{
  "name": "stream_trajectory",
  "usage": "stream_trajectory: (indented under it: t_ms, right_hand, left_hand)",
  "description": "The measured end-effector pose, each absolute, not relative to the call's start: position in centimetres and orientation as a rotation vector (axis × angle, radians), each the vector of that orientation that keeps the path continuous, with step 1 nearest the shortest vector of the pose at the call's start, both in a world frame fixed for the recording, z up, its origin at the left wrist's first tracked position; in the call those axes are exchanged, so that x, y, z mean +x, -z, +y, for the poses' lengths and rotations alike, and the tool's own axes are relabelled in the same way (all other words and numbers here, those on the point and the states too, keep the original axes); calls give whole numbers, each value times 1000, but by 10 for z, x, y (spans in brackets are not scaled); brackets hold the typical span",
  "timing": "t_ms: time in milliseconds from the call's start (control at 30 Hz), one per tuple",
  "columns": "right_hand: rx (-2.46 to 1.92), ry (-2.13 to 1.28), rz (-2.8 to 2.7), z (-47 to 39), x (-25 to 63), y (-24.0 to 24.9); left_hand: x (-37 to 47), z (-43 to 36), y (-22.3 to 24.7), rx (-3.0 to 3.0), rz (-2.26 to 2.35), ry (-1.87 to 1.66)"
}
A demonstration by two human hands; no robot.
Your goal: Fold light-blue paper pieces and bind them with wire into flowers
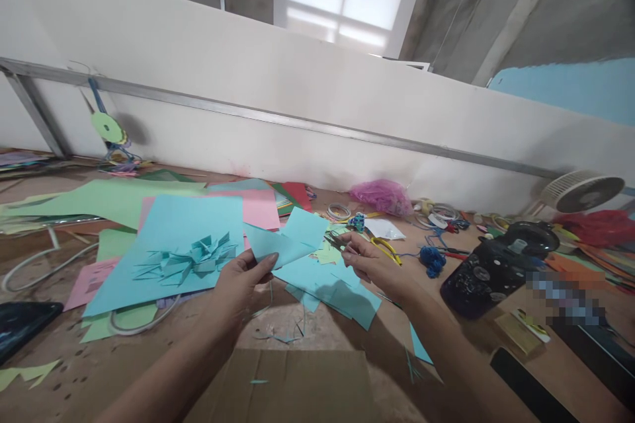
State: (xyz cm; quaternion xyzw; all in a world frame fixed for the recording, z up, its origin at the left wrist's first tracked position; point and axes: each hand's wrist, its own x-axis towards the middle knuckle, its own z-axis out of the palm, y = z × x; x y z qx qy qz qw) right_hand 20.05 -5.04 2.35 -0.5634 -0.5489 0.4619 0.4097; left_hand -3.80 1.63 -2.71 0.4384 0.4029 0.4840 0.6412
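Observation:
My left hand point(248, 272) pinches a light blue paper piece point(275, 248) between thumb and fingers, above the middle of the table. Close to the paper's right side, my right hand point(360, 256) is closed around a small dark metal tool point(335, 240), which looks like scissors; its exact shape is hard to make out. Beneath and behind the hands lie more blue paper pieces point(337, 294). To the left, a pile of small folded blue strips point(198, 261) rests on a large blue sheet point(171, 225).
A cardboard piece point(297, 386) lies at the front. Green sheets point(109, 201) spread at the left, near a dark phone-like object point(27, 327). On the right are yellow-handled scissors point(385, 250), blue yarn point(432, 261), a black bottle point(483, 281) and a fan point(583, 192).

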Motion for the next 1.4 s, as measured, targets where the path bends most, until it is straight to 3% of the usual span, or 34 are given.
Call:
stream_trajectory:
  t_ms: [533, 1400]
  right_hand:
    - [-1369, -1313, -1380, -47, 194, -12]
    - [-1315, -1263, -1394, -42, 192, 4]
  left_hand:
    - [-32, 6, 19, 963, 912, -1095]
    - [-28, -6, 14, 930, 981, -1047]
